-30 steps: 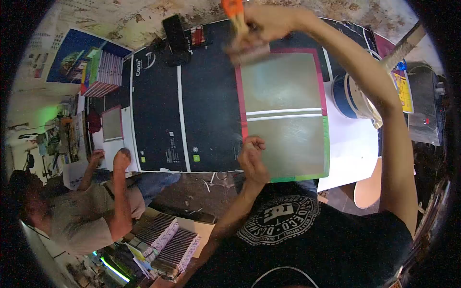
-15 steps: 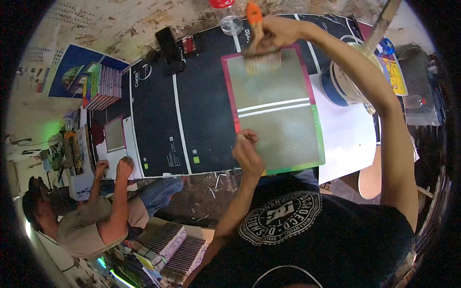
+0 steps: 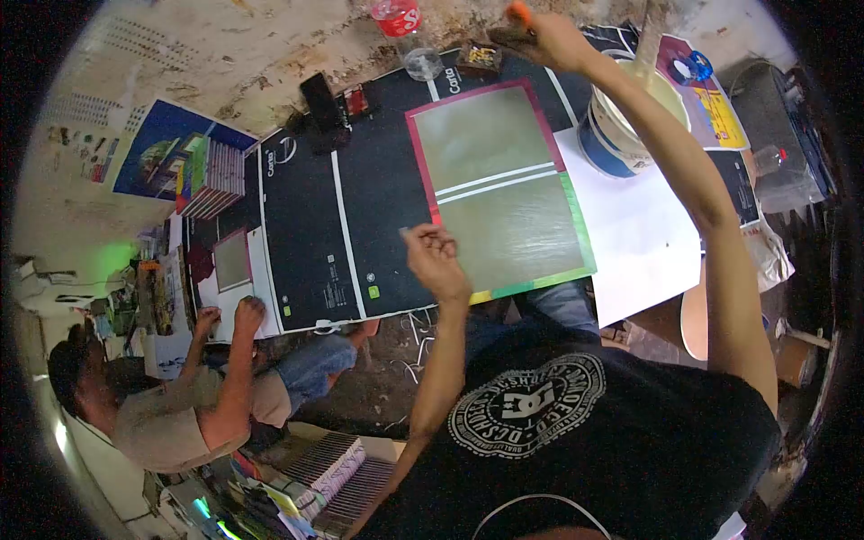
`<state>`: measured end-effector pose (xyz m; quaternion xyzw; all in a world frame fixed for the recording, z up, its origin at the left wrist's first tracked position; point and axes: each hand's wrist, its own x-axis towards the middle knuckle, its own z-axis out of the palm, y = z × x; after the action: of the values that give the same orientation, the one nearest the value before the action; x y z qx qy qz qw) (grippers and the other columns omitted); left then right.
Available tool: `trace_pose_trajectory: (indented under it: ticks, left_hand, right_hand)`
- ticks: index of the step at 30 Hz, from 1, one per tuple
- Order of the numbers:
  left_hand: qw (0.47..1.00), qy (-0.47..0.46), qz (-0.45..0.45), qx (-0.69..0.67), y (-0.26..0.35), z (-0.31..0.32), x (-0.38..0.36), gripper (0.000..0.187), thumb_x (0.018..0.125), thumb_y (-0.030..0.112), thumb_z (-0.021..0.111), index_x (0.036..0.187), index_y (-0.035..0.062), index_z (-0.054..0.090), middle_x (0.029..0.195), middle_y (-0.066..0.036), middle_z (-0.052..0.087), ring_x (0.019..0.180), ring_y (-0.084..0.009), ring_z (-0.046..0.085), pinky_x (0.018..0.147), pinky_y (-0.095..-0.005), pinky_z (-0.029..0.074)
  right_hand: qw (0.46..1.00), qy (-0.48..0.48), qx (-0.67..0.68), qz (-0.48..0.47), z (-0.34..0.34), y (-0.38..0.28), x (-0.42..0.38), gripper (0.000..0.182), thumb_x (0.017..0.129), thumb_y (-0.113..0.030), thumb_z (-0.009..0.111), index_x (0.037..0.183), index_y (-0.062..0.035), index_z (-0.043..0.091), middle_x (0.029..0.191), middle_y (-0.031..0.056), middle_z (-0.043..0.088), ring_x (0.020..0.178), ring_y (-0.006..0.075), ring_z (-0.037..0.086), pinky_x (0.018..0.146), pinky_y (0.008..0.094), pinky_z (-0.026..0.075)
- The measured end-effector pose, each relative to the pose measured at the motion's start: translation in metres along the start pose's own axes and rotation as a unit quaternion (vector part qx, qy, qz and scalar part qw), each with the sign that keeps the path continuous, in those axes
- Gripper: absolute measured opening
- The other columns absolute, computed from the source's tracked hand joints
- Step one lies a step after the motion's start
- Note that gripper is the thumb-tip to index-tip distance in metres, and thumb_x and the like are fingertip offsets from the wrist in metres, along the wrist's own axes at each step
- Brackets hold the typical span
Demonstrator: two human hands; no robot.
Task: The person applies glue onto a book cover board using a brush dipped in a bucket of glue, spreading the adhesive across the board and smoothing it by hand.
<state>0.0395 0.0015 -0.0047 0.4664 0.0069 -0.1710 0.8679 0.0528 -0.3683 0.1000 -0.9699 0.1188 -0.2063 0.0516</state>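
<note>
My right hand (image 3: 556, 43) is closed around a paintbrush with an orange handle (image 3: 519, 13), at the far edge of the table beside the wall. Its bristles are blurred and partly hidden. My left hand (image 3: 438, 263) hovers by the lower left edge of a flat grey-green panel (image 3: 504, 220), fingers curled, with nothing visible in them. Red and green borders edge the panel, and two white strips cross its middle. The lower half has a wet-looking sheen. A white and blue bucket (image 3: 612, 148) of pale liquid, a stick standing in it, is under my right forearm.
White paper (image 3: 630, 243) lies right of the panel. A plastic bottle (image 3: 420, 58), a small box (image 3: 480, 58) and a phone (image 3: 319, 101) line the back. At left are stacked books (image 3: 214, 180) and a seated person (image 3: 184, 405) whose hands are near a smaller panel (image 3: 233, 261).
My right hand has lifted the brush off the panel's upper part and moved it up and right. My left hand has shifted left off the panel's edge. The camera view has turned slightly.
</note>
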Motion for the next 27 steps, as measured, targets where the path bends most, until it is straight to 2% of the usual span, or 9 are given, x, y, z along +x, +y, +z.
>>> trace_pose_trajectory:
  ticks: [3, 6, 9, 12, 16, 19, 21, 23, 27]
  left_hand:
    - [0.976, 0.012, 0.017, -0.217, 0.047, 0.003, 0.042, 0.045, 0.099, 0.048, 0.038, 0.096, 0.0072, 0.058, 0.079, -0.004, 0.055, 0.066, -0.0134, 0.049, 0.060, -0.0259, 0.039]
    - [0.976, -0.134, 0.159, 0.057, 0.088, 0.059, 0.118, 0.037, 0.101, 0.033, 0.035, 0.101, 0.0058, 0.060, 0.096, -0.010, 0.062, 0.091, -0.0225, 0.061, 0.085, -0.0338, 0.048]
    - [0.633, -0.409, 0.401, 0.521, 0.066, 0.105, 0.228, 0.030, 0.092, 0.014, 0.039, 0.106, 0.0076, 0.064, 0.100, -0.012, 0.066, 0.094, -0.0267, 0.062, 0.085, -0.0372, 0.048]
    - [0.505, -0.496, 0.075, 0.702, 0.042, 0.146, 0.244, 0.075, 0.096, 0.060, 0.018, 0.097, 0.0091, 0.073, 0.110, -0.016, 0.065, 0.106, -0.0295, 0.058, 0.098, -0.0424, 0.040]
    - [0.466, -0.488, -0.040, 0.737, 0.034, 0.158, 0.247, 0.104, 0.081, 0.083, 0.003, 0.110, 0.0089, 0.071, 0.130, -0.014, 0.058, 0.128, -0.0280, 0.046, 0.111, -0.0420, 0.027]
    - [0.430, -0.519, -0.081, 0.734, 0.032, 0.158, 0.249, 0.105, 0.079, 0.085, 0.005, 0.116, 0.0099, 0.068, 0.133, -0.016, 0.055, 0.130, -0.0296, 0.044, 0.112, -0.0424, 0.025]
    - [0.419, -0.552, -0.060, 0.718, 0.042, 0.160, 0.244, 0.107, 0.077, 0.087, 0.008, 0.130, 0.0043, 0.051, 0.136, -0.021, 0.050, 0.134, -0.0338, 0.038, 0.113, -0.0457, 0.022]
    - [0.442, -0.566, -0.122, 0.685, 0.030, 0.162, 0.256, 0.108, 0.080, 0.085, 0.009, 0.146, 0.0012, 0.027, 0.138, -0.023, 0.047, 0.136, -0.0396, 0.033, 0.112, -0.0505, 0.020]
    - [0.441, -0.548, -0.208, 0.679, 0.033, 0.169, 0.256, 0.113, 0.077, 0.087, 0.007, 0.142, -0.0011, 0.036, 0.142, -0.021, 0.041, 0.138, -0.0363, 0.026, 0.113, -0.0499, 0.016]
  right_hand:
    - [0.972, 0.119, 0.145, -0.144, -0.043, -0.056, -0.039, 0.024, 0.077, -0.020, 0.071, 0.093, -0.0037, 0.064, 0.081, 0.0171, 0.062, 0.075, 0.0339, 0.062, 0.068, 0.0400, 0.050]
    - [0.923, -0.088, 0.298, -0.229, -0.063, -0.128, -0.078, 0.014, 0.062, -0.004, 0.067, 0.075, -0.0028, 0.062, 0.086, 0.0128, 0.064, 0.083, 0.0320, 0.062, 0.073, 0.0396, 0.050]
    - [0.923, -0.141, 0.188, -0.306, -0.050, -0.182, -0.093, 0.040, 0.063, -0.006, 0.067, 0.103, -0.0116, 0.067, 0.098, 0.0108, 0.064, 0.093, 0.0317, 0.062, 0.081, 0.0422, 0.050]
    - [0.949, -0.117, 0.091, -0.279, -0.023, -0.198, -0.076, 0.040, 0.072, -0.011, 0.062, 0.112, -0.0118, 0.064, 0.098, 0.0096, 0.064, 0.092, 0.0301, 0.061, 0.081, 0.0424, 0.050]
    - [0.996, -0.038, 0.017, -0.082, 0.047, -0.194, -0.052, 0.041, 0.077, -0.010, 0.058, 0.118, -0.0103, 0.060, 0.097, 0.0100, 0.063, 0.084, 0.0286, 0.062, 0.077, 0.0405, 0.051]
    - [0.996, 0.020, 0.048, -0.072, 0.111, -0.231, -0.069, 0.041, 0.075, -0.010, 0.062, 0.117, -0.0109, 0.060, 0.096, 0.0109, 0.064, 0.081, 0.0304, 0.063, 0.072, 0.0426, 0.053]
    - [0.971, -0.154, 0.138, -0.119, 0.065, -0.266, -0.075, 0.042, 0.075, -0.011, 0.064, 0.117, -0.0127, 0.061, 0.102, 0.0107, 0.064, 0.083, 0.0299, 0.063, 0.073, 0.0424, 0.052]
    - [0.971, -0.071, 0.165, -0.158, 0.041, -0.264, -0.073, 0.042, 0.074, -0.009, 0.064, 0.115, -0.0113, 0.061, 0.101, 0.0113, 0.064, 0.086, 0.0298, 0.064, 0.075, 0.0419, 0.052]
    - [0.987, 0.093, 0.078, -0.104, 0.043, -0.218, -0.044, 0.045, 0.074, -0.010, 0.063, 0.118, -0.0133, 0.061, 0.102, 0.0099, 0.066, 0.088, 0.0295, 0.064, 0.078, 0.0418, 0.051]
